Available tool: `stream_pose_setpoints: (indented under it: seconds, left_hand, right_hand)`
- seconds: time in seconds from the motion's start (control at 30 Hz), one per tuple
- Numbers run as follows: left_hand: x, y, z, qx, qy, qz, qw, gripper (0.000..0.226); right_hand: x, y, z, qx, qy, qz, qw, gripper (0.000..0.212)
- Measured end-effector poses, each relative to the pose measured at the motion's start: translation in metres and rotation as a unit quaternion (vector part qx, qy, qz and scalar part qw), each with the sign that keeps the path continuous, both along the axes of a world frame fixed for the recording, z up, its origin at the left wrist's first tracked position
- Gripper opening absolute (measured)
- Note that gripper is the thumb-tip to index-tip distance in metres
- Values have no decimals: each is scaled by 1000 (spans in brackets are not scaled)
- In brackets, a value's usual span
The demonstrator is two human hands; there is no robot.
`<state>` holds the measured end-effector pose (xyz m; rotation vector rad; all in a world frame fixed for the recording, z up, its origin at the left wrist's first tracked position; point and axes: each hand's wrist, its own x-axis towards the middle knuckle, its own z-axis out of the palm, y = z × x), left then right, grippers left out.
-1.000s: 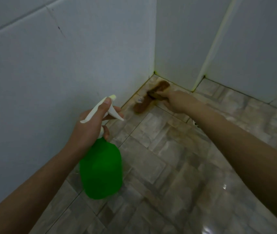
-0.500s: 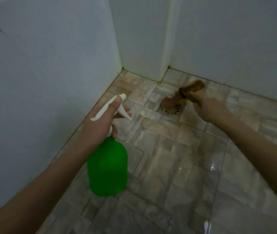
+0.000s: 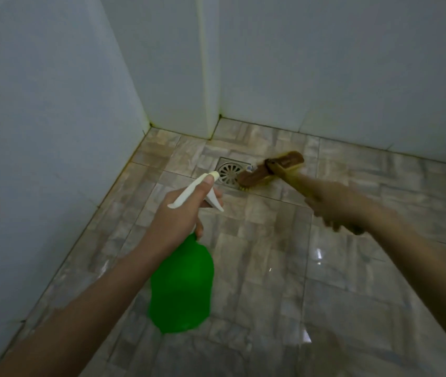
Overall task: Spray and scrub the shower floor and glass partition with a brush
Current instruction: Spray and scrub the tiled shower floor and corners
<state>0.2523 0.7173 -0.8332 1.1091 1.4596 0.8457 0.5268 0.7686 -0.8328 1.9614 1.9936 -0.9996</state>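
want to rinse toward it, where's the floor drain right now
Head view, centre: the drain is set in the floor tiles near the far corner, with the brush at its right edge.

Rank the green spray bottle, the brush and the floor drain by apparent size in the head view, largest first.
1. green spray bottle, though nearness to the camera inflates it.
2. brush, blurred, handle partly hidden.
3. floor drain, smallest.

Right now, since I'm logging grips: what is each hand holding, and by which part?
The left hand grips the green spray bottle at its neck, one finger lying along the white spray head. The right hand grips the brush by its handle.
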Motion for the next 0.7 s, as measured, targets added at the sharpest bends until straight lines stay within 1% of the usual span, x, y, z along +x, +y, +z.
stream_pose_setpoints:
  seconds: [0.03, 0.07, 0.1, 0.17, 0.2, 0.27, 0.33, 0.4, 0.47, 0.53, 0.57, 0.7]
  left_hand:
    - [3, 2, 0, 0, -3, -10, 1000, 36]
    - [7, 3, 1, 6, -2, -17, 1000, 38]
    - [12, 2, 3, 14, 2, -16, 1000, 36]
    - [21, -1, 2, 26, 12, -12, 1000, 30]
    - [26, -3, 2, 29, 19, -20, 999, 32]
    - [34, -7, 2, 32, 27, -38, 998, 44]
    - [41, -9, 5, 39, 37, -29, 998, 43]
    - [45, -9, 7, 40, 38, -23, 998, 45]
    - [49, -10, 8, 24, 37, -30, 999, 48]
    - [52, -10, 8, 3, 34, -40, 999, 46]
    - [55, -10, 9, -2, 33, -45, 998, 48]
    - [63, -13, 7, 4, 33, -71, 997, 54]
  right_hand:
    - [0, -18, 0, 13, -76, 26, 997, 64]
    - [-4, -30, -4, 26, -131, 40, 990, 69]
    - [-10, -35, -9, 42, -161, 39, 985, 75]
    - [-14, -19, -20, 76, -148, 12, 986, 87]
    - [-11, -1, -29, 102, -128, -3, 987, 91]
    - [-2, 34, -39, 132, -86, -62, 986, 94]
    - [5, 46, -38, 137, -77, -108, 982, 95]
    - [11, 19, -34, 124, -68, -141, 980, 91]
    - [16, -37, -36, 117, -77, -154, 978, 88]
    - [19, -83, -37, 105, -90, -156, 978, 95]
    - [26, -84, -39, 110, -98, -151, 978, 97]
    - [64, -3, -34, 126, -96, -171, 973, 93]
